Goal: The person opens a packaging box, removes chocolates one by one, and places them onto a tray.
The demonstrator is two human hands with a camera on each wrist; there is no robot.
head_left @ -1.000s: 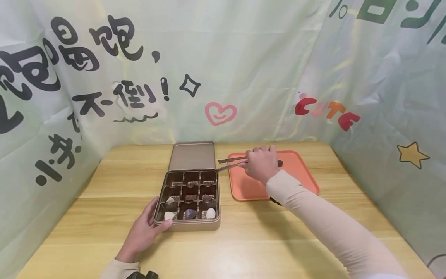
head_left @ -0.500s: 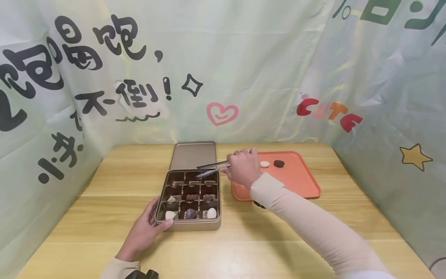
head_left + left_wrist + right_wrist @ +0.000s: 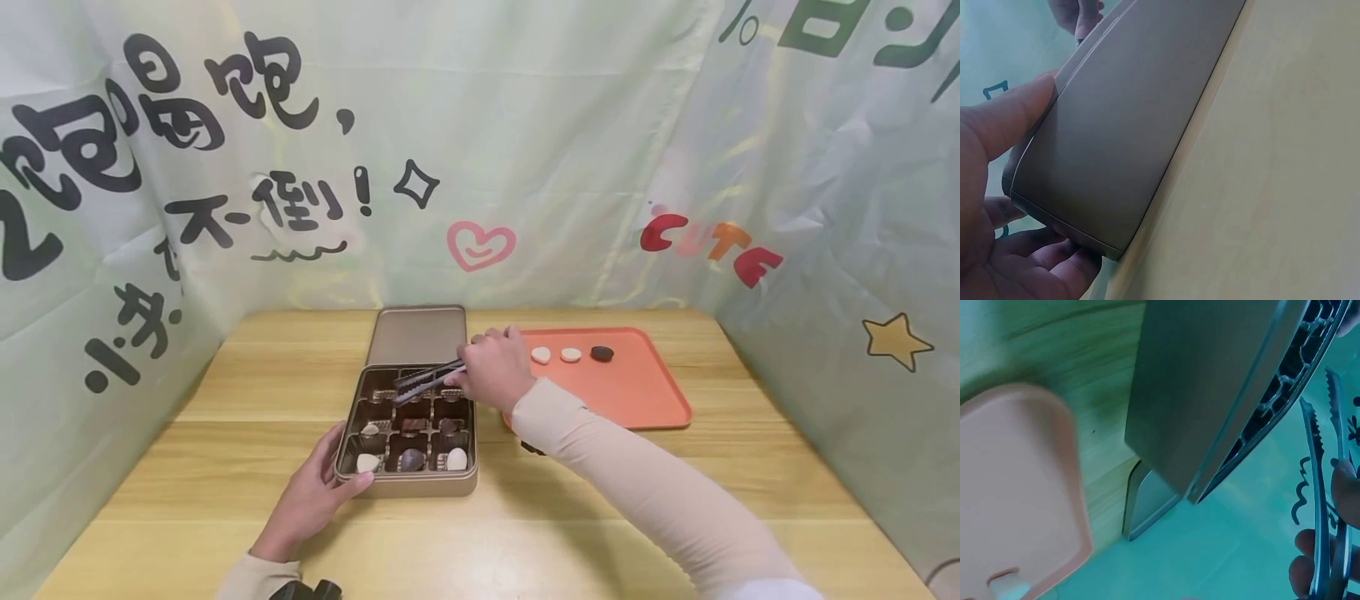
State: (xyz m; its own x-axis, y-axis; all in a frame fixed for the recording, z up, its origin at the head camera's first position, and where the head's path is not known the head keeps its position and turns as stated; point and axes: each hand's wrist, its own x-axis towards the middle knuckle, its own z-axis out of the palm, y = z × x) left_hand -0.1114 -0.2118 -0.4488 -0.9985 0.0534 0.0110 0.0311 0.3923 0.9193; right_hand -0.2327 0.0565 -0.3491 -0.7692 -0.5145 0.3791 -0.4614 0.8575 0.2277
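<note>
A bronze-coloured tin box (image 3: 423,487) with nine compartments lies on the table. Chocolate-like pieces sit in its middle and front rows: white ones, a dark bluish one (image 3: 411,460) and brown ones. My left hand (image 3: 311,500) grips the box's front left corner, thumb on the front rim and fingers along the side, as the left wrist view (image 3: 1019,125) shows too. My right hand (image 3: 495,367) holds metal tongs (image 3: 431,383) with serrated tips. Their tips are slightly apart over the middle of the box, near its back and middle rows. I see nothing between them.
An orange tray (image 3: 622,400) lies right of the box, with two white pieces (image 3: 571,355) and one dark piece (image 3: 602,354) in a row near its back. The tin's lid (image 3: 420,333) is behind the box. Fabric walls (image 3: 562,167) enclose the table's back and sides.
My right hand has moved left with the tongs, from above the orange tray to over the box. The tray's pieces have come into view. My left hand stays at the box's corner.
</note>
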